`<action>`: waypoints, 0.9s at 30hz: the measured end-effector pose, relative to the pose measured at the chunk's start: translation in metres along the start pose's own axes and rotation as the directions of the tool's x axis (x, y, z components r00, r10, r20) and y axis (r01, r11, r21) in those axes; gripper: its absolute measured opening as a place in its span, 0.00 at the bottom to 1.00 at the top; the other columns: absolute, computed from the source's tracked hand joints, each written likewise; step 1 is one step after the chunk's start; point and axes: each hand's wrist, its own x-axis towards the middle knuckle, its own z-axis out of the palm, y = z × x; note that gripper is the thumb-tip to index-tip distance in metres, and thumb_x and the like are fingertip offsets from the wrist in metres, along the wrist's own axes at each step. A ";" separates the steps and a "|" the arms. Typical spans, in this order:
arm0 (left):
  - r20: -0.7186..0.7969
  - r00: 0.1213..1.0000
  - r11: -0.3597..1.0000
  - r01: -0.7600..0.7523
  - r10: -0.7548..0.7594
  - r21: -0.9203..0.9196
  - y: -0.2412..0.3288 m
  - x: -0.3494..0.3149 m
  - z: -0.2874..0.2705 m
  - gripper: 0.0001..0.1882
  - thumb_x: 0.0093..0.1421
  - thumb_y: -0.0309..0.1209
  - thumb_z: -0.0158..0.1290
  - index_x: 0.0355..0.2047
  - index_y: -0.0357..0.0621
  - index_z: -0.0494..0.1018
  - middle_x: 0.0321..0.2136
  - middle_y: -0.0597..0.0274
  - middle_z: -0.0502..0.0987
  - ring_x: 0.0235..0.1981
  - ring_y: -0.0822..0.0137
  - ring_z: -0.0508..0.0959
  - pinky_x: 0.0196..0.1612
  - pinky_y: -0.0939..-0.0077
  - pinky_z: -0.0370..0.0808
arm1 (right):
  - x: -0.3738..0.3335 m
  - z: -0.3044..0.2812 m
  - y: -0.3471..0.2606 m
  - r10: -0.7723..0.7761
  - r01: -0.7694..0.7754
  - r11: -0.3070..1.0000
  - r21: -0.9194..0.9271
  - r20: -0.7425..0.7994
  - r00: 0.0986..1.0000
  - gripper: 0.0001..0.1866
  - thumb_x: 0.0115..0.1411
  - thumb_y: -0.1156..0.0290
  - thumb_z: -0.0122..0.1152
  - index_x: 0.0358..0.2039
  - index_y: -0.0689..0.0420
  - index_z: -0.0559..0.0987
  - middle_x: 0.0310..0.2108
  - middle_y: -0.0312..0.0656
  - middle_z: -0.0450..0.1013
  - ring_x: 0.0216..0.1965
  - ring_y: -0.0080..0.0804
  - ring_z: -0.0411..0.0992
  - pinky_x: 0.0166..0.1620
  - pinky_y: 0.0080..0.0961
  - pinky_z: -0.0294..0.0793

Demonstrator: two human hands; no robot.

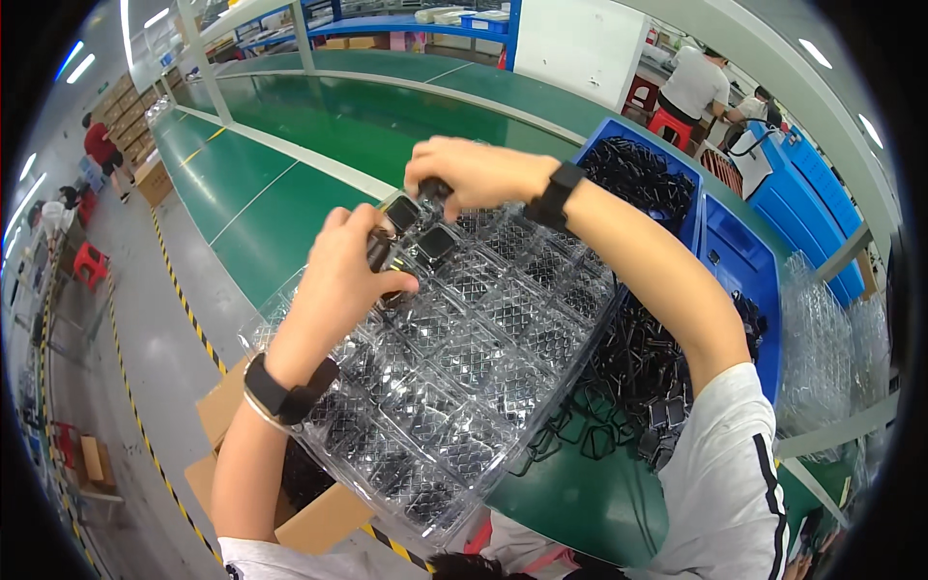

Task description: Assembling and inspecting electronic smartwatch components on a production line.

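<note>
My left hand (350, 259) curls over the far left corner of a transparent blister tray (454, 372), with a dark piece (378, 253) between thumb and fingers. Close by, my right hand (474, 176) pinches a small black piece (434, 188) from above. Between the two hands lie a square black-faced part with a light rim (401, 213), shaped like a watch case, and a second black square part (437, 242). The tray's many pockets look grid-patterned, with dark shapes showing through. What exactly each hand grips is partly hidden by the fingers.
Right of the tray, blue bins (704, 208) hold heaps of black frames. Loose black frames (599, 430) lie on the green table (570, 493). Transparent trays (822, 358) are stacked far right. A cardboard box (324, 517) stands below the tray's near left side. Other people sit farther off.
</note>
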 end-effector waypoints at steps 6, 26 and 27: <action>-0.007 0.994 0.912 0.107 -0.114 0.396 -0.023 -0.015 -0.020 0.33 0.35 0.43 0.71 0.33 0.33 0.67 0.30 0.47 0.71 0.36 0.47 0.73 0.38 0.59 0.71 | 0.002 0.023 0.041 0.072 -0.077 0.996 -0.044 -0.092 0.993 0.21 0.43 0.81 0.67 0.41 0.54 0.77 0.42 0.40 0.68 0.50 0.42 0.63 0.53 0.34 0.67; 0.246 0.966 0.863 -0.055 -0.081 0.501 -0.023 -0.061 -0.023 0.19 0.57 0.30 0.54 0.46 0.41 0.61 0.43 0.52 0.62 0.45 0.49 0.64 0.46 0.54 0.64 | -0.055 0.022 0.066 0.009 -0.023 0.987 -0.158 -0.087 0.996 0.30 0.57 0.65 0.60 0.59 0.59 0.63 0.54 0.48 0.66 0.57 0.45 0.64 0.55 0.35 0.68; 0.274 0.953 0.853 -0.035 -0.128 0.520 -0.022 -0.067 -0.027 0.20 0.57 0.30 0.55 0.47 0.43 0.61 0.44 0.52 0.61 0.46 0.49 0.64 0.48 0.54 0.64 | -0.060 0.029 0.077 0.002 -0.044 0.961 -0.272 -0.150 0.989 0.31 0.58 0.61 0.58 0.60 0.57 0.63 0.56 0.48 0.65 0.59 0.46 0.62 0.56 0.38 0.66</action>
